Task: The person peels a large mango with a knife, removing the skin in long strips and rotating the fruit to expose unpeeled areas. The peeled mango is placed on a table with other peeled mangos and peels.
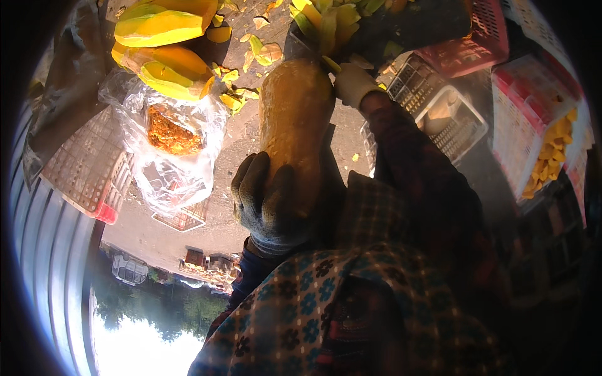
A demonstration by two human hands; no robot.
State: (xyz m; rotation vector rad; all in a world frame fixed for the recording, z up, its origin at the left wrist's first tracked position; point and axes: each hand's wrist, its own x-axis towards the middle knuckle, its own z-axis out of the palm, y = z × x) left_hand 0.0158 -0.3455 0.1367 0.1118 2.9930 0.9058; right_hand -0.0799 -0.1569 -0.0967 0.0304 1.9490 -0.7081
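A large unpeeled butternut-type squash (297, 113) lies lengthwise in front of me, its lower end toward my body. My left hand (270, 202), in a grey work glove, grips its near end. At the far right end of the squash, my right hand (355, 84), in a pale glove, is closed around something mostly hidden; a short yellowish-green piece (331, 64) shows at the fingers, and I cannot tell whether it is part of a tool or peel. Two peeled yellow squashes (164, 26) lie at the upper left. A heap of peelings (329, 23) lies beyond the whole squash.
A clear plastic bag (176, 181) with orange pulp stands at left, near a crate (89, 164). At right are a grey crate (458, 141) holding a squash, a red crate (470, 51) and a white-and-pink crate (515, 122) beside yellow pieces (548, 155). Peel scraps litter the ground.
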